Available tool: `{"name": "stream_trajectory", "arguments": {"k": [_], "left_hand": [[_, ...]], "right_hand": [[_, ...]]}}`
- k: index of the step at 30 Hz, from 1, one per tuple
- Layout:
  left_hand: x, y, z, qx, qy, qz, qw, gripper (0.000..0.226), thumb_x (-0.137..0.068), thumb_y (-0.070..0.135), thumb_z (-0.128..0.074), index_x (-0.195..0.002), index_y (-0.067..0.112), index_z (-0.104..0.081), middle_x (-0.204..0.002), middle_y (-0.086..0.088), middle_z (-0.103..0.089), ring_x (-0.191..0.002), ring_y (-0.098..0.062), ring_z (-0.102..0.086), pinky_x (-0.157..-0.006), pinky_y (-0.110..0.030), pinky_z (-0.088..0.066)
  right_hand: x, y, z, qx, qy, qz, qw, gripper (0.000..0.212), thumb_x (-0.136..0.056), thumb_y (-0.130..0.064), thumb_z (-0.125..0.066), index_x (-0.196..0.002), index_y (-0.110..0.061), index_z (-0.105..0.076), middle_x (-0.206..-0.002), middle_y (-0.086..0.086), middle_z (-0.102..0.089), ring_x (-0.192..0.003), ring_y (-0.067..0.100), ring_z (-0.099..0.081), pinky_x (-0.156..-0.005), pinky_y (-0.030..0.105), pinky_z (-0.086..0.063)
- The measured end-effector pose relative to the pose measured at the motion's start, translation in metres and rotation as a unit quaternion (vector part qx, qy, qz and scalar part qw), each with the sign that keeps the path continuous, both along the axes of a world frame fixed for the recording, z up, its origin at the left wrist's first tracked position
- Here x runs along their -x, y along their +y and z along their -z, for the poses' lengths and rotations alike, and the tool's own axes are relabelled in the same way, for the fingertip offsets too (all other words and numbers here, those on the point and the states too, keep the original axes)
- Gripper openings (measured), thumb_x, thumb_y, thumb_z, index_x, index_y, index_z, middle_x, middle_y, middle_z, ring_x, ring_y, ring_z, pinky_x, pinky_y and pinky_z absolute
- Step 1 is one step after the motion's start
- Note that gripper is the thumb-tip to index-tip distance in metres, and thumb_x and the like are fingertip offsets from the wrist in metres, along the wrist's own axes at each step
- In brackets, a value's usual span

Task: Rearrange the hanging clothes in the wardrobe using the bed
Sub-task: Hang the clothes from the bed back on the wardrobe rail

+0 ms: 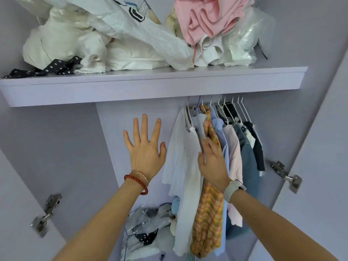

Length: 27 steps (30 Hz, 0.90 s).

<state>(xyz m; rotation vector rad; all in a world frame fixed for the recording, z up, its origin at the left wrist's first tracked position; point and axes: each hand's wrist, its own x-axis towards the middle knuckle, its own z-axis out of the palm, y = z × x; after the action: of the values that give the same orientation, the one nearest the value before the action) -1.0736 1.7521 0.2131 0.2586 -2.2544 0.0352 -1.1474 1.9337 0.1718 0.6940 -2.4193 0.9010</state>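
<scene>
Several garments hang on white hangers (228,110) under the shelf, bunched at the right of the wardrobe: a white shirt (181,157), an orange plaid shirt (208,213), a pale blue one (219,127), a pink one (234,147) and dark pieces (252,147). My right hand (211,162) reaches between the white shirt and the plaid shirt, fingers straight and slid into the cloth. In the empty left part of the hanging space, my left hand (145,146) is raised with fingers spread, holding nothing. No bed is in view.
The lilac shelf (150,85) above carries piled white bedding (79,44), a white bag and pink cloth (209,17). Plastic bags with clothes (143,228) lie on the wardrobe floor. Both doors stand open, with metal hinges at the left (46,213) and right (286,175).
</scene>
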Motion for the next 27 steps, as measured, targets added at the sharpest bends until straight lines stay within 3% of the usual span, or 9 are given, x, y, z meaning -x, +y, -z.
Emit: {"name": "stream_trajectory", "arguments": {"k": [4,8,11,13,15,17,21,24,27], "left_hand": [[-0.025,0.027,0.063,-0.039,-0.068,0.061,0.995,0.058,-0.083,0.038,-0.032,-0.137,0.018,-0.038,-0.146,-0.018,-0.033,-0.135,-0.036,-0.02,-0.102,-0.065,-0.016],[-0.046,0.077,0.112,-0.068,-0.147,0.152,0.975,0.055,-0.081,0.038,-0.034,-0.132,0.019,-0.039,-0.138,-0.016,-0.045,-0.13,-0.034,-0.029,-0.097,-0.066,-0.024],[-0.062,0.127,0.138,-0.053,-0.232,0.216,0.947,0.052,-0.08,0.035,-0.043,-0.129,0.017,-0.047,-0.134,-0.013,-0.051,-0.127,-0.034,-0.04,-0.097,-0.063,-0.031],[-0.078,0.165,0.152,-0.072,-0.283,0.274,0.917,0.052,-0.08,0.034,-0.045,-0.129,0.015,-0.052,-0.135,-0.014,-0.05,-0.126,-0.036,-0.043,-0.102,-0.059,-0.027],[-0.097,0.207,0.164,-0.07,-0.333,0.342,0.876,0.053,-0.078,0.036,-0.038,-0.123,0.013,-0.057,-0.13,-0.017,-0.053,-0.12,-0.038,-0.049,-0.094,-0.059,-0.038],[-0.122,0.25,0.176,-0.047,-0.375,0.411,0.83,0.049,-0.078,0.032,-0.044,-0.118,0.009,-0.06,-0.127,-0.019,-0.055,-0.117,-0.041,-0.052,-0.086,-0.059,-0.045],[-0.175,0.34,0.195,-0.01,-0.423,0.531,0.734,0.047,-0.091,0.022,-0.047,-0.136,0.007,-0.043,-0.146,-0.015,-0.033,-0.136,-0.034,-0.029,-0.107,-0.047,-0.032],[-0.208,0.416,0.205,0.035,-0.427,0.617,0.66,0.047,-0.091,0.026,-0.041,-0.134,0.007,-0.044,-0.145,-0.014,-0.034,-0.135,-0.029,-0.031,-0.104,-0.044,-0.037],[-0.237,0.503,0.212,0.084,-0.442,0.66,0.601,0.047,-0.096,0.03,-0.037,-0.142,0.018,-0.032,-0.152,-0.003,-0.019,-0.139,-0.02,-0.018,-0.11,-0.032,-0.023]], "right_hand": [[-0.047,0.045,0.043,-0.032,0.016,0.05,0.998,0.048,-0.091,-0.028,-0.031,-0.127,-0.004,-0.049,-0.129,0.02,-0.053,-0.119,0.04,-0.049,-0.103,0.051,-0.031],[-0.108,0.1,0.096,-0.058,-0.068,0.129,0.988,0.05,-0.097,-0.037,-0.019,-0.126,-0.007,-0.047,-0.124,0.022,-0.056,-0.111,0.043,-0.055,-0.087,0.057,-0.046],[-0.166,0.147,0.123,-0.068,-0.164,0.209,0.962,0.06,-0.09,-0.039,-0.02,-0.132,-0.005,-0.047,-0.136,0.018,-0.047,-0.124,0.041,-0.044,-0.099,0.055,-0.037],[-0.207,0.182,0.136,-0.069,-0.204,0.265,0.94,0.068,-0.085,-0.044,-0.014,-0.137,-0.009,-0.04,-0.143,0.014,-0.039,-0.134,0.035,-0.032,-0.108,0.052,-0.027],[-0.248,0.216,0.144,-0.068,-0.226,0.322,0.917,0.072,-0.083,-0.047,-0.01,-0.138,-0.01,-0.038,-0.145,0.012,-0.037,-0.136,0.033,-0.028,-0.111,0.049,-0.023],[-0.288,0.251,0.154,-0.066,-0.254,0.379,0.887,0.074,-0.081,-0.047,-0.009,-0.138,-0.01,-0.039,-0.144,0.012,-0.038,-0.135,0.032,-0.029,-0.11,0.047,-0.023],[-0.367,0.32,0.177,-0.025,-0.295,0.489,0.821,0.061,-0.084,-0.036,-0.024,-0.134,-0.007,-0.044,-0.14,0.014,-0.043,-0.132,0.033,-0.035,-0.108,0.045,-0.027],[-0.427,0.368,0.191,0.012,-0.304,0.558,0.772,0.05,-0.089,-0.026,-0.034,-0.135,-0.007,-0.042,-0.14,0.013,-0.042,-0.132,0.031,-0.033,-0.107,0.042,-0.026],[-0.483,0.419,0.209,0.061,-0.315,0.622,0.715,0.042,-0.093,-0.015,-0.044,-0.134,-0.006,-0.042,-0.139,0.013,-0.042,-0.129,0.031,-0.035,-0.105,0.042,-0.031]]}}
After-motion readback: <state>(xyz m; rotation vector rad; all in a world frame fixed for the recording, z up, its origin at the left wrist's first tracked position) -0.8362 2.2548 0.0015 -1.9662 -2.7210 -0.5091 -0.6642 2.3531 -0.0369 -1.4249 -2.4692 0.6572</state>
